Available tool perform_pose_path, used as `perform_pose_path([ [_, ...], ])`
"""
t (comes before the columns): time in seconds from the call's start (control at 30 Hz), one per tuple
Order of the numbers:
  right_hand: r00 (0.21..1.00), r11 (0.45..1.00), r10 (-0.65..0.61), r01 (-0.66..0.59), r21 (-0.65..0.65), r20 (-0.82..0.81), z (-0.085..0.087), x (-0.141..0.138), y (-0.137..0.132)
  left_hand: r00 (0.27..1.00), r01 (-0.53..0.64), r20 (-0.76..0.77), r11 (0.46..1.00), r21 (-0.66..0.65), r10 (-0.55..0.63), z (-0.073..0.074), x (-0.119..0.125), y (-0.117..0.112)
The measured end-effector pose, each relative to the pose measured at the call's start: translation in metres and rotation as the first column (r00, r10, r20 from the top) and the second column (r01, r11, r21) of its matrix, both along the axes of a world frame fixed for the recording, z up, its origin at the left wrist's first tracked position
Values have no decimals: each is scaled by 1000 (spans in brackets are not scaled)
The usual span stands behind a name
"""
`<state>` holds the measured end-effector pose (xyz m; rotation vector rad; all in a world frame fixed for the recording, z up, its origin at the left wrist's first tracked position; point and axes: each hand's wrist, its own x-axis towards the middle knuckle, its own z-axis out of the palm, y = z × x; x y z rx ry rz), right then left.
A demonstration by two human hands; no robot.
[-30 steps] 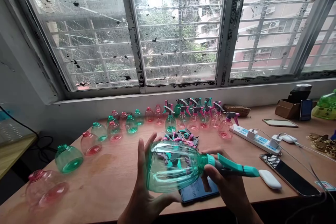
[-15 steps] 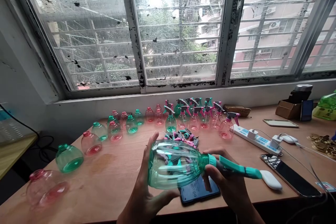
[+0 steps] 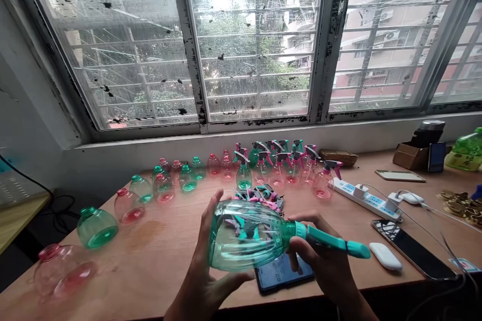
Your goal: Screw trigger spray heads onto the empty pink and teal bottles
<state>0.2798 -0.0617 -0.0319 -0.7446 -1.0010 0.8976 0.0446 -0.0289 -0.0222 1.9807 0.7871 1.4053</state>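
Note:
A clear green spray bottle (image 3: 246,235) lies sideways in the air above the desk, its base toward the left. My left hand (image 3: 211,266) is closed round the base end, thumb below and fingers behind. At the neck, my right hand (image 3: 320,256) grips the teal collar with thumb and fingers. The teal and dark grey spray head (image 3: 335,243) is on the bottle's neck and points right. Behind the bottle lies a pile of loose pink, teal and grey spray heads (image 3: 269,195), partly seen through the plastic.
Open pink and green bottles, such as a green one (image 3: 97,228), line the left side. Several bottles with spray heads (image 3: 282,173) stand by the wall. A lit phone (image 3: 278,278) lies beneath my hands. To the right are a power strip (image 3: 365,200), a white case (image 3: 386,257) and a dark phone (image 3: 414,251).
The bottle and both hands have shifted very slightly left in view, along with the whole scene. Both hands keep their hold.

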Motion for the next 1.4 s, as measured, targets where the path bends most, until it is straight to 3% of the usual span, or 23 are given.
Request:
perform_pose_path([
  [0.17,994,997,80,-81,-13,-70,-2,4,4,1000,-31,5,987,155,31,-5,6,-1],
  [0.4,1000,1000,11,-11,-13,1,0,3,0,999,0,-37,1000,16,1,-3,-2,6],
  [0.57,995,996,90,-91,-22,-45,0,3,2,997,-21,-75,978,208,37,-5,1,6],
  [0.77,989,991,125,-129,-41,-81,-3,2,3,995,-68,-63,991,112,76,-8,5,4],
  [0.93,996,994,90,-92,-60,-28,-4,6,6,995,-68,-57,970,234,84,-8,6,11],
  [1.03,995,994,97,-97,-45,-12,-4,6,7,999,-14,-44,942,334,30,-10,7,13],
  [1.2,995,995,95,-95,-37,-7,-4,3,3,998,-32,54,977,209,21,-9,6,15],
  [1.3,996,996,84,-83,-37,15,-8,5,3,999,-37,10,960,279,36,-6,3,18],
  [1.4,996,994,91,-90,-57,19,-15,9,7,997,42,-69,928,370,-18,-7,3,17],
])
